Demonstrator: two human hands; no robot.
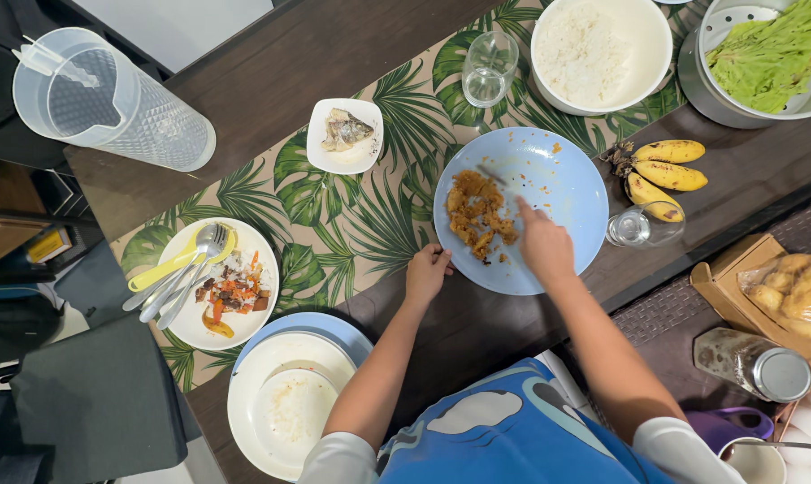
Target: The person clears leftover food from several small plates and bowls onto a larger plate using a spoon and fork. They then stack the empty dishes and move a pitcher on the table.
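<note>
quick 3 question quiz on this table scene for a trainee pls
1. True or false: the left hand rests at the near rim of the blue plate.
2. What is the right hand doing? A) lifting the glass B) working a utensil through the browned food on the blue plate C) peeling a banana
3. Which dish holds the cutlery?

Key
1. True.
2. B; the utensil's kind is too blurred to tell.
3. The white plate of scraps at the left, with spoons and a yellow utensil on it.
</note>
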